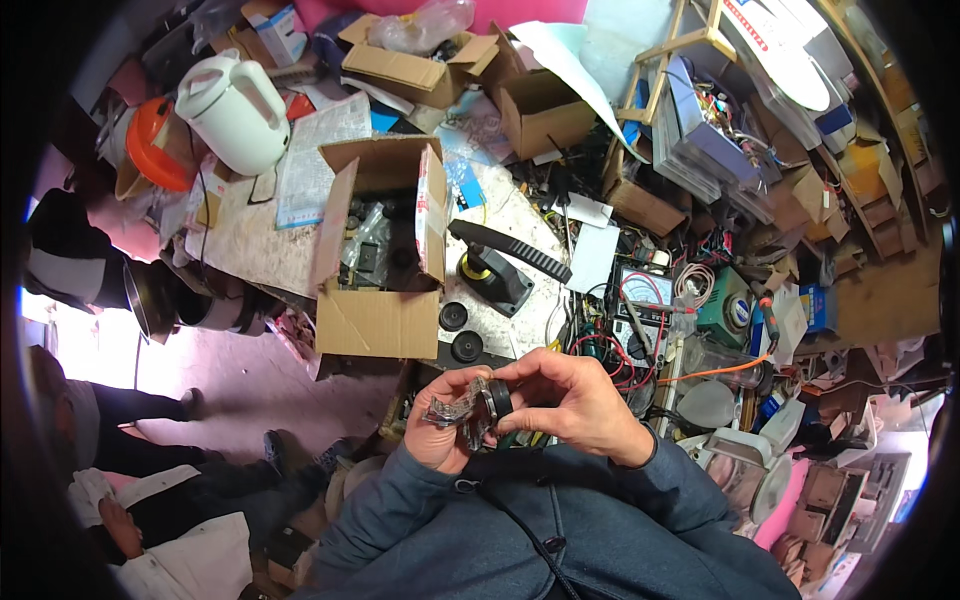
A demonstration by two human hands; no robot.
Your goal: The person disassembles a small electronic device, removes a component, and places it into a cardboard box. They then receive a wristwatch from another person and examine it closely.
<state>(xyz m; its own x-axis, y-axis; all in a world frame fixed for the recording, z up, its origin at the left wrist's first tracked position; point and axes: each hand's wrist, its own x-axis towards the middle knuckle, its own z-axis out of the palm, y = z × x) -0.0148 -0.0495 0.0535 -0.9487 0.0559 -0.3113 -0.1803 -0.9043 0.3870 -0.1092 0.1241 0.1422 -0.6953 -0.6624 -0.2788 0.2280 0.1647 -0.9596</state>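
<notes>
My left hand cups a cluster of small greyish metal pieces, with its thumb and fingers curled about them close to my chest. From the other side, my right hand pinches a black round part between thumb and fingers. The round part sits right against the metal pieces; whether they are joined I cannot tell. Just beyond my hands, two black discs lie on the worktop. Behind these stands a black device with a long ribbed handle and a yellow part near its base.
An open cardboard box holding dark bagged parts stands left of the device. Farther left are a white electric kettle and an orange object. At right lie an analog multimeter, tangled wires and a green box. People sit at lower left.
</notes>
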